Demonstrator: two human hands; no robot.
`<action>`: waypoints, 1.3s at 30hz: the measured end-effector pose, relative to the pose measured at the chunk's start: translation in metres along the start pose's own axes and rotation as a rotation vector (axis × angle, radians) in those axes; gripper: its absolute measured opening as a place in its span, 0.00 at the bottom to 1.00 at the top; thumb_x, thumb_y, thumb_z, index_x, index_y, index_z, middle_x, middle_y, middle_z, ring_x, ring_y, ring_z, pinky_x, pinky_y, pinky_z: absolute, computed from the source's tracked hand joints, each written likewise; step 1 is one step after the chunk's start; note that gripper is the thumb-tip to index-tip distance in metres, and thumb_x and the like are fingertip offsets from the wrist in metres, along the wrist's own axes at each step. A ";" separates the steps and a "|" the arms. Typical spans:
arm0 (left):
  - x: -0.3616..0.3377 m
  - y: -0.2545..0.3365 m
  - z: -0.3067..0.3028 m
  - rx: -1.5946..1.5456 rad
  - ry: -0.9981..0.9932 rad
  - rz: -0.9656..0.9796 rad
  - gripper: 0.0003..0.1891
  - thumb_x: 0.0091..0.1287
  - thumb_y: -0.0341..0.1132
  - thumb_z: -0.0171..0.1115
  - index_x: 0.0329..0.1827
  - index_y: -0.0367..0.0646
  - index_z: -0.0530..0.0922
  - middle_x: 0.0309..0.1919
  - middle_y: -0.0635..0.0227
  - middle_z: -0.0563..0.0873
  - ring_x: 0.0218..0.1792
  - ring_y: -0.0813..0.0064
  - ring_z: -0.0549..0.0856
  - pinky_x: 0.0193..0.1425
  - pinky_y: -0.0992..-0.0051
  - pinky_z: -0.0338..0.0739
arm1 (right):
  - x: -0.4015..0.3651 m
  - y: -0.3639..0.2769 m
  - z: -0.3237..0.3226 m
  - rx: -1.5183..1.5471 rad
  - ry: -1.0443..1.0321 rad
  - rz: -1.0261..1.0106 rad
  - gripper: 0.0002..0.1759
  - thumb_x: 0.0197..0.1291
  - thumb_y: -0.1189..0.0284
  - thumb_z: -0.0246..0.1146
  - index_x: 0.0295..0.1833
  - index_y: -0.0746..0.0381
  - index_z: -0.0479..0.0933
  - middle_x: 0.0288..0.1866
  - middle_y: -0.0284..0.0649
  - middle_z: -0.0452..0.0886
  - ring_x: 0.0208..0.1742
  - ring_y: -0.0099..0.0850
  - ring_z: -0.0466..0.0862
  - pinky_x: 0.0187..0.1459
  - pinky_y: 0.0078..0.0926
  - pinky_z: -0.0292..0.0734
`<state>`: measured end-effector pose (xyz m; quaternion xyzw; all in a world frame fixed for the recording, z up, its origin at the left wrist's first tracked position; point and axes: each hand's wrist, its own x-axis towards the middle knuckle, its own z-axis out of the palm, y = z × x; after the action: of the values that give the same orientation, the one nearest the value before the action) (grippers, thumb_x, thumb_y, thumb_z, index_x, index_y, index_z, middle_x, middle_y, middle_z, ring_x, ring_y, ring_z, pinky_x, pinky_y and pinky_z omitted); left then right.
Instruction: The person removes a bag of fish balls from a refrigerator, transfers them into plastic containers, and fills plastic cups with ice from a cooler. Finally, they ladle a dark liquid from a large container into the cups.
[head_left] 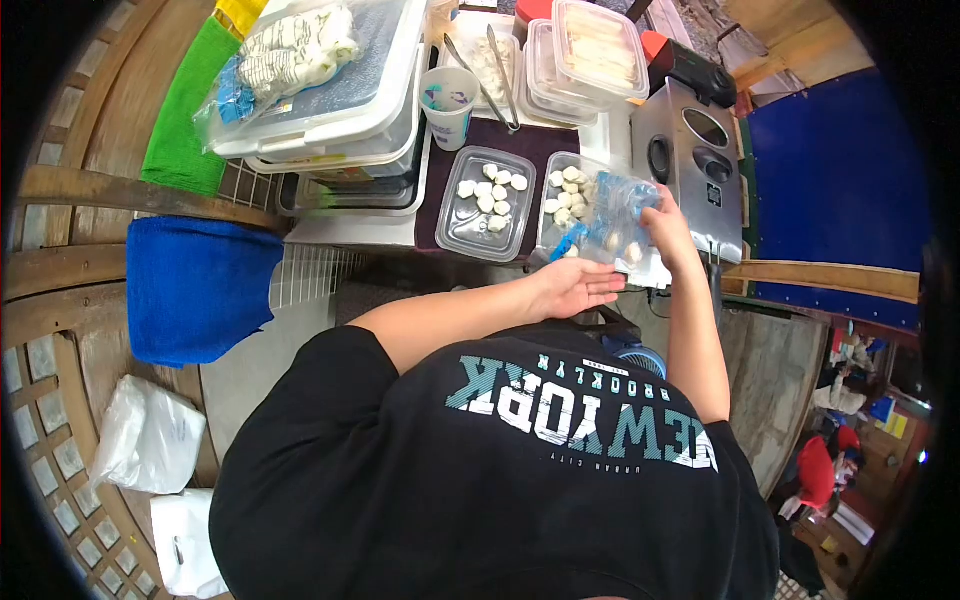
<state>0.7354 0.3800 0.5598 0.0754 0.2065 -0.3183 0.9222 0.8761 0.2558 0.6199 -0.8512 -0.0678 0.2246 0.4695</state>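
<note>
My right hand (665, 228) grips a clear plastic bag (622, 205) with blue printing. A few whitish balls (633, 252) show through the bag's lower part. The bag hangs tilted over a clear plastic tub (546, 236) that holds several pale, speckled balls (566, 196), and it hides the tub's right side. My left hand (580, 288) lies palm up just below the bag and the tub's near edge, fingers stretched out, holding nothing. Left of that tub, a second clear tub (480, 240) contains several similar balls (488, 197).
Metal tongs (500, 80) rest by a white cup (449, 108) behind the tubs. Stacked lidded containers (600, 50) stand at the back. A large storage box (385, 120) is at the left, and a metal appliance with knobs (690, 165) at the right.
</note>
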 end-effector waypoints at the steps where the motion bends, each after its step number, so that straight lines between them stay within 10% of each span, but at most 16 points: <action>1: 0.001 0.000 0.000 -0.010 0.004 0.039 0.12 0.69 0.32 0.52 0.52 0.36 0.70 0.57 0.56 0.74 0.60 0.64 0.73 0.64 0.63 0.68 | -0.002 -0.005 -0.001 0.018 -0.015 0.018 0.30 0.48 0.76 0.53 0.62 0.60 0.65 0.32 0.33 0.73 0.27 0.21 0.69 0.28 0.18 0.65; 15: 0.012 -0.006 0.013 -0.033 0.245 0.404 0.07 0.68 0.30 0.53 0.42 0.35 0.74 0.38 0.62 0.80 0.41 0.74 0.81 0.49 0.78 0.78 | -0.040 -0.043 0.012 -0.054 -0.140 0.189 0.46 0.41 0.67 0.73 0.65 0.67 0.58 0.51 0.46 0.76 0.43 0.37 0.81 0.34 0.31 0.80; 24: 0.010 -0.006 0.018 -0.092 0.200 0.342 0.08 0.69 0.29 0.50 0.43 0.31 0.72 0.41 0.57 0.79 0.45 0.68 0.81 0.52 0.76 0.80 | -0.036 -0.019 -0.005 -0.283 -0.171 0.043 0.47 0.41 0.75 0.73 0.65 0.79 0.57 0.26 0.42 0.80 0.28 0.25 0.80 0.30 0.21 0.75; 39: 0.014 -0.008 0.029 -0.102 0.203 0.297 0.10 0.70 0.30 0.50 0.47 0.30 0.71 0.44 0.55 0.79 0.47 0.66 0.82 0.52 0.76 0.80 | -0.039 -0.019 0.008 -0.458 0.141 -0.015 0.16 0.47 0.77 0.67 0.42 0.75 0.78 0.27 0.53 0.81 0.25 0.34 0.85 0.29 0.29 0.77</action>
<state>0.7505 0.3582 0.5794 0.0901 0.3011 -0.1584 0.9360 0.8397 0.2597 0.6450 -0.9485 -0.0901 0.1400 0.2696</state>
